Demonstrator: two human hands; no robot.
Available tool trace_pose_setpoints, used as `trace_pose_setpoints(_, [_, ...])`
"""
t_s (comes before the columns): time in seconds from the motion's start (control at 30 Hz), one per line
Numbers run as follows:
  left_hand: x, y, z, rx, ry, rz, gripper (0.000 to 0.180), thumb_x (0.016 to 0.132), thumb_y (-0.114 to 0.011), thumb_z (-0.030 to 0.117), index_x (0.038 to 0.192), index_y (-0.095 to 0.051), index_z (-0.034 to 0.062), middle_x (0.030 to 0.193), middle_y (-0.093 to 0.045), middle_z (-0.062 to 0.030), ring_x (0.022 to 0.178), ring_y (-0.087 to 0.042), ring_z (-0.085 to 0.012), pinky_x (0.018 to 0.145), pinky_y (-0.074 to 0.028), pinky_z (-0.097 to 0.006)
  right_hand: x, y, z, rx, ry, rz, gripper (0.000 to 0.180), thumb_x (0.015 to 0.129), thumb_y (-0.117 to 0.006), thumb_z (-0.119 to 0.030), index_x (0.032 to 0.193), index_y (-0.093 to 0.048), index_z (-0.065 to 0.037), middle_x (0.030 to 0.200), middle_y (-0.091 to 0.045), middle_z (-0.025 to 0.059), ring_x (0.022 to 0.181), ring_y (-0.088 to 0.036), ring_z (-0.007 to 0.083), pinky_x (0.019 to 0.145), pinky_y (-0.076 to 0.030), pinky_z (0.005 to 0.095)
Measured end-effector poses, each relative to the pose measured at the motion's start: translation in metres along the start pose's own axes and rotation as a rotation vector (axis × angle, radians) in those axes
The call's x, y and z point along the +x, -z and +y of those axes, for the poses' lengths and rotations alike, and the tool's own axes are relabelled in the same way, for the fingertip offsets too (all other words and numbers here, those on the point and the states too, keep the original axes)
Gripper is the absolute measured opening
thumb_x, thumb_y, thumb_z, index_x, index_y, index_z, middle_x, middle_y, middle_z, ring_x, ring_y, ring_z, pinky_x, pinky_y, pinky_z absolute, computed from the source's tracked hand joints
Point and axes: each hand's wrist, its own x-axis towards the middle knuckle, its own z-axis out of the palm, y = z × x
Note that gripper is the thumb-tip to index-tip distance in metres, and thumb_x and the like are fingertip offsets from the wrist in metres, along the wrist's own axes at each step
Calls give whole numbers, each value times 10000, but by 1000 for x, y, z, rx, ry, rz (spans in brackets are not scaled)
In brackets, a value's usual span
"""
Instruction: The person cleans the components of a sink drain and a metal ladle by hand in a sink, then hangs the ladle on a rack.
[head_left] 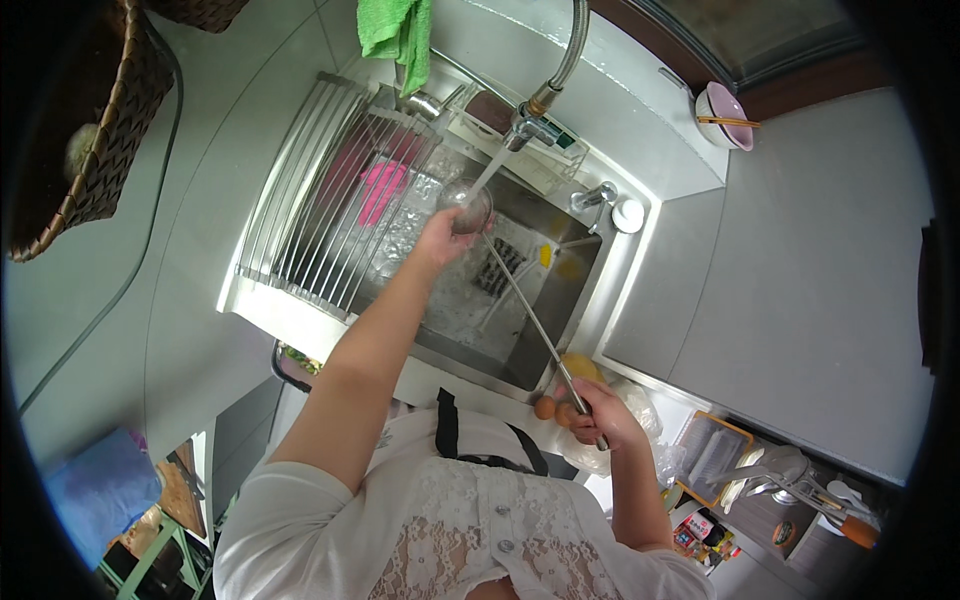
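My right hand (pixel 600 410) grips the end of a long metal ladle handle (pixel 530 320) near the sink's front edge. The ladle's bowl (pixel 468 208) sits under the stream of water from the faucet (pixel 540 100). My left hand (pixel 440 238) reaches over the steel sink (pixel 590 300) and touches the ladle's bowl, fingers against its rim. Water runs from the spout onto the bowl and my fingers.
A metal roll-up drying rack (pixel 320 220) covers the sink's left half, with a pink item below it. A green cloth (pixel 398 30) hangs at the back. Eggs (pixel 553 408) lie by the right hand. A wicker basket (pixel 90 130) stands at left, a pink bowl (pixel 725 115) at back right.
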Motion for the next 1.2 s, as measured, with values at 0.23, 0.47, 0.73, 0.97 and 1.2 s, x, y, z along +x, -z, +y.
trace_pose_setpoints(0.23, [-26, -59, 4, -259, -33, -203, 333, 891, -343, 143, 1117, -450, -78, 1027, -557, -183, 948, -543, -292, 819, -448, -362, 76, 39, 11, 68, -46, -322, 326, 910, -442, -364, 766, -484, -74, 446, -282, -42, 343, -245, 59, 327, -172, 228])
trace_pose_setpoints(0.47, [-32, -65, 54, -151, -362, -62, 296, 902, -495, 294, 1010, -536, 21, 671, -494, -31, 576, -433, -123, 528, -365, -254, 203, -8, -41, -644, 447, 16, 408, 826, -567, -407, 632, -531, -50, 514, -461, 2, 482, -445, 91, 473, -343, 241])
trace_pose_setpoints(0.73, [-63, -104, 67, 24, -569, -51, 221, 915, -480, 182, 1070, -520, 31, 744, -527, -28, 722, -494, -121, 696, -430, -260, 286, -110, -140, -352, 1222, -19, 322, 831, -564, -283, 753, -595, 28, 649, -535, -10, 632, -478, 98, 591, -397, 256])
trace_pose_setpoints(0.97, [-97, -122, 110, 119, -808, -155, 134, 924, -464, 167, 840, -446, 64, 622, -376, 23, 559, -353, -74, 534, -334, -226, 274, -94, -129, -932, 919, 139, 329, 819, -568, -290, 690, -593, 11, 550, -502, 67, 555, -498, 151, 548, -402, 307])
trace_pose_setpoints(1.2, [-127, -135, 99, 237, -797, -122, 170, 929, -449, 166, 796, -443, 59, 601, -346, 25, 554, -307, -86, 533, -302, -252, 304, -68, -54, -854, 671, 266, 356, 808, -589, -329, 793, -615, 25, 644, -582, 154, 595, -560, 224, 585, -432, 359])
